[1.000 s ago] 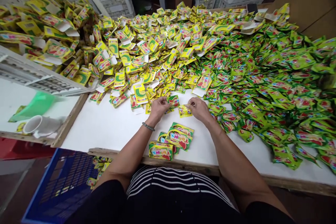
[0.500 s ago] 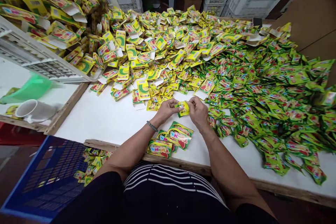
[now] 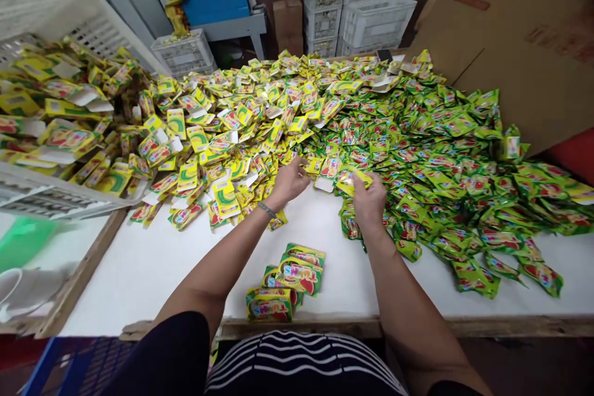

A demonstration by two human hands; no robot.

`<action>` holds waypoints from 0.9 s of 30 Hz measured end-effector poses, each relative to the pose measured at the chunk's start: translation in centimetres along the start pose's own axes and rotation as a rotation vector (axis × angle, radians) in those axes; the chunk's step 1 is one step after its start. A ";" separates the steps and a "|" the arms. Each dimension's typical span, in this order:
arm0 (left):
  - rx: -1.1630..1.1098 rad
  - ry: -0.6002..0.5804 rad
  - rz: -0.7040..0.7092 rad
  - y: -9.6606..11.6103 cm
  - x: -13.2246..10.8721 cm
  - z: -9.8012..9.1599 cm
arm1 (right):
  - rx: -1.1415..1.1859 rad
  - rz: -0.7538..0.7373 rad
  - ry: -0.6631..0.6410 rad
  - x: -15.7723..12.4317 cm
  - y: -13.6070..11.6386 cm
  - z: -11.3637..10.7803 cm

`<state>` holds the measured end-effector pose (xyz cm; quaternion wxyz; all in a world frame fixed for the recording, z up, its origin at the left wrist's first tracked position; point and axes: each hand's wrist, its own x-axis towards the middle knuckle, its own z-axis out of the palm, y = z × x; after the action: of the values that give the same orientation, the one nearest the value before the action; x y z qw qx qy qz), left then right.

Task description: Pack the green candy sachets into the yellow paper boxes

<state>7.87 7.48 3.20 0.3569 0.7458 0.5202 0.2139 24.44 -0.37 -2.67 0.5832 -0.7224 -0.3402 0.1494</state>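
Observation:
My left hand (image 3: 291, 182) is at the near edge of a pile of yellow packets (image 3: 260, 158). Its fingers are bent but apart, with the tips beside a small yellow packet (image 3: 314, 165). Further right, my right hand (image 3: 370, 199) pinches a yellow packet (image 3: 349, 182) at the border of a heap of green sachets (image 3: 417, 154). An open-ended small carton (image 3: 330, 168) with a white flap lies between the hands. Closer to my body, several flat printed cartons (image 3: 301, 273) overlap on the white table (image 3: 185, 272).
At left, a tilted white crate (image 3: 93, 201) spills yellow cartons onto the table. A white mug (image 3: 32, 291) and green scoop-like item (image 3: 25, 240) sit beyond a wooden edge strip. A blue basket (image 3: 74, 365) stands below. Large cardboard (image 3: 520, 55) rises at right; stacked crates (image 3: 325, 18) stand behind.
My hands have moved apart from the yellow packet they both held; the right has gone to the right. The view has shifted, and the printed cartons now show lower in it.

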 end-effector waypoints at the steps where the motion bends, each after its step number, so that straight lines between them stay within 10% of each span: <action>1: 0.161 0.053 0.057 1.0 1.0 0.8 | -0.024 0.009 0.117 0.4 0.0 -0.3; 4: 0.478 0.035 0.290 3.5 3.6 3.4 | -0.010 0.044 0.254 0.9 -0.7 -1.0; 10: 0.792 -0.443 0.482 5.1 5.8 4.9 | 0.207 0.180 0.162 0.5 -1.5 -0.6; 19: 1.111 -0.465 0.432 2.3 1.1 1.1 | 0.249 0.131 -0.092 0.0 -0.6 1.4; 27: 1.082 -0.391 0.494 0.1 2.8 1.2 | 0.231 0.090 -0.067 0.1 0.0 1.2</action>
<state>9.74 9.67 2.34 -0.0427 0.9445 0.2921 -0.1439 23.72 0.60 -2.95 0.6435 -0.6595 -0.3072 0.2379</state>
